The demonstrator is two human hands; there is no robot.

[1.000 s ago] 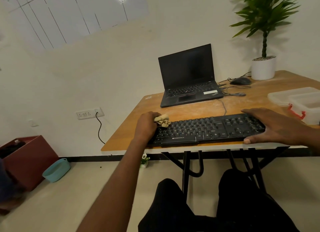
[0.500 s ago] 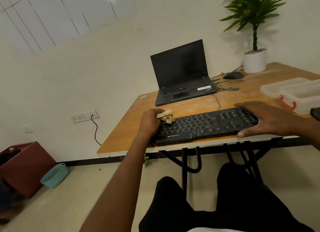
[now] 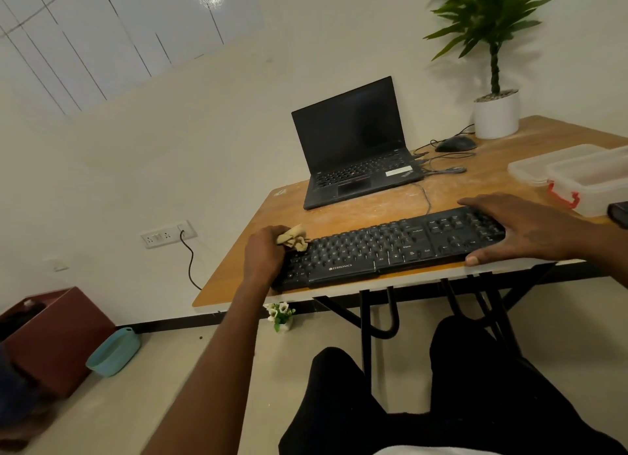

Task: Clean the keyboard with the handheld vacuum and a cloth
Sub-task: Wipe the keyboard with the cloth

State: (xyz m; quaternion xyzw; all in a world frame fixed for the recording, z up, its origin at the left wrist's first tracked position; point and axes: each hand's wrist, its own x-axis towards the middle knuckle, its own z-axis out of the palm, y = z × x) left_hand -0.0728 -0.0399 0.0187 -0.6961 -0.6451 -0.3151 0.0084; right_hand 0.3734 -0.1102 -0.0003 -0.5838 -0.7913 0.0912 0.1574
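**Wiping the keyboard's left end, cloth in hand**

Watching through the head camera, I saw the left hand (image 3: 263, 254) at the left end of the black keyboard (image 3: 384, 250), its fingers curled tight round a crumpled beige cloth (image 3: 293, 239). The cloth bunched out past the fingers and touched the keys at the keyboard's upper left corner. The right hand (image 3: 525, 230) lay flat over the keyboard's right end, fingers straight and spread across the number pad, thumb against the front edge, holding nothing.

The keyboard sat along the near edge of the wooden tabletop (image 3: 238, 278), its cable running back toward an open laptop (image 3: 356, 145) with a dark screen. Behind and to the right of the laptop I saw a black mouse (image 3: 455, 144) and a potted plant (image 3: 496, 113) in a white pot. A clear plastic container (image 3: 591, 182) with a red latch stood near the right hand, just beyond the keyboard. On the floor to the left stood a red-brown box (image 3: 57, 339) with a teal tub (image 3: 114, 352) beside it.
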